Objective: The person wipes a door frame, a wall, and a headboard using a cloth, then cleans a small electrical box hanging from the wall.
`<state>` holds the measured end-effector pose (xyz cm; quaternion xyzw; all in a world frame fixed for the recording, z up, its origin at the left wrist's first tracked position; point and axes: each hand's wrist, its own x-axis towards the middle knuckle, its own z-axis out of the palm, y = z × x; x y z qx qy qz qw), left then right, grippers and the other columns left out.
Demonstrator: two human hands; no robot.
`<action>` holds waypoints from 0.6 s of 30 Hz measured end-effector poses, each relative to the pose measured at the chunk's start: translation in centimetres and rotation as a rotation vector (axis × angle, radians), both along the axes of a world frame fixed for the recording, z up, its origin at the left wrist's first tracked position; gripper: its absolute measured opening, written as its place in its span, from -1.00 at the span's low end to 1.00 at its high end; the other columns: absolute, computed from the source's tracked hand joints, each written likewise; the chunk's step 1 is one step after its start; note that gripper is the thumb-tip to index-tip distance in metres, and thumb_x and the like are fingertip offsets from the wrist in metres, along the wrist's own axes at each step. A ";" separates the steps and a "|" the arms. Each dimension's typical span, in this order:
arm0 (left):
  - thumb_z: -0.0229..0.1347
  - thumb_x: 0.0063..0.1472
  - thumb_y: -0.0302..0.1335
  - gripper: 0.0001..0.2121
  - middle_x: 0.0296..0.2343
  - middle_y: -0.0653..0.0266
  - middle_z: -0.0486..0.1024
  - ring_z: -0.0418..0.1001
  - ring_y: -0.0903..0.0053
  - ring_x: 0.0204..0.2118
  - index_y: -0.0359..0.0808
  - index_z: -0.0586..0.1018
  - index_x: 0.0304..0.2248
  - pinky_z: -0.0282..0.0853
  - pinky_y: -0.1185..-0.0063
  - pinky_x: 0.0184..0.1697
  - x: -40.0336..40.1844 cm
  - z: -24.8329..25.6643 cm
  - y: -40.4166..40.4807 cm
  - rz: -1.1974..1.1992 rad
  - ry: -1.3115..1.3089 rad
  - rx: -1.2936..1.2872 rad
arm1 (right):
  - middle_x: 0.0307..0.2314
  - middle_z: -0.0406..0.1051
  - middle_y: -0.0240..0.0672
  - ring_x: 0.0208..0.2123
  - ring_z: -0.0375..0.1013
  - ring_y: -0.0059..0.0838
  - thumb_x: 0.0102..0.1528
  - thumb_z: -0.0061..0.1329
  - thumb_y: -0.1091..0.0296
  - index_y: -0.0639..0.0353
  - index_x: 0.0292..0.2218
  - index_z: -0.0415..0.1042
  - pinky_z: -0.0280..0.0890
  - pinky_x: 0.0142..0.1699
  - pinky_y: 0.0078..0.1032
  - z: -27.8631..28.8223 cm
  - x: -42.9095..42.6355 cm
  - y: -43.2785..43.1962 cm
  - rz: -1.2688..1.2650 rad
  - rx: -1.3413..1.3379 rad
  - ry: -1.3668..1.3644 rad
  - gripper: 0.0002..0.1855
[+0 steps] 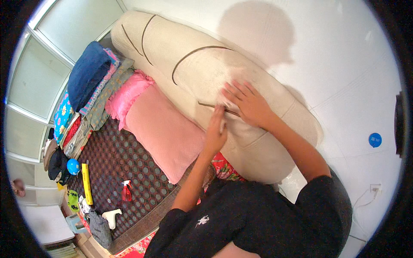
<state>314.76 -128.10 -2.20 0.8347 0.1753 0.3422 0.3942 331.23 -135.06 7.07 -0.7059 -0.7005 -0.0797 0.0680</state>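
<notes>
A long cream padded headboard [200, 64] with dark piping runs along the white wall. My right hand [248, 103] lies flat against its front, fingers spread. Just to the left, my left hand [216, 129] touches the padding beside a strip of dark piping [206, 104], its fingers pointing up and its thumb apart. A small pale pinkish patch [229, 104] shows between the two hands; whether it is a cloth or a fold is unclear. Below them, a pink pillow [164, 132] with a ruffled end leans along the headboard, close to my left forearm.
Folded bedding [88, 77] is stacked at the bed's far end. On the dark mat [142, 161] stand or lie a red spray bottle [126, 191], a yellow box [86, 183], a white boot-shaped object [112, 218] and a grey garment [100, 229]. A corded wall socket [375, 188] is at right.
</notes>
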 end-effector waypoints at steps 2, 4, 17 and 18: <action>-0.13 0.08 -0.69 -0.55 0.06 -0.07 0.19 0.10 0.14 0.16 -0.43 0.29 0.02 0.06 0.38 0.17 -1.4 1.0 -1.3 0.108 -0.016 -0.160 | 0.19 -0.06 -0.32 0.22 -0.08 -0.29 0.04 -0.14 0.34 0.01 0.19 -0.01 -0.19 0.26 -0.24 0.9 -1.1 -5.9 -0.064 -0.038 0.048 -0.31; -0.12 0.06 -0.68 -0.62 0.00 -0.07 0.27 0.20 0.13 0.10 -0.42 0.37 -0.07 0.08 0.36 0.15 -1.4 4.3 -4.2 0.136 -0.082 -0.157 | 0.18 -0.03 -0.30 0.22 -0.07 -0.27 -0.02 -0.10 0.42 0.02 0.18 0.02 -0.19 0.26 -0.23 2.4 -2.9 -11.0 -0.163 -0.085 0.128 -0.28; -0.05 0.08 0.05 -0.18 0.17 -0.05 -0.05 -0.11 0.23 0.25 -0.42 0.05 0.16 -0.26 0.29 0.25 6.0 6.6 -13.5 -0.355 0.203 0.458 | -0.04 0.27 -0.11 0.03 0.18 -0.10 0.10 -0.21 0.32 0.23 -0.03 0.32 0.00 0.16 -0.25 -1.3 -3.5 -23.1 -0.886 0.609 0.539 -0.59; 0.00 0.01 0.10 -0.09 0.19 -0.01 -0.10 -0.17 0.22 0.26 -0.38 -0.02 0.18 -0.32 0.28 0.26 6.5 6.3 -13.2 -0.378 0.258 0.497 | 0.01 0.22 -0.13 0.07 0.13 -0.15 0.15 -0.25 0.31 0.24 0.02 0.26 -0.07 0.17 -0.24 -1.5 -3.1 -22.9 -0.986 0.635 0.543 -0.58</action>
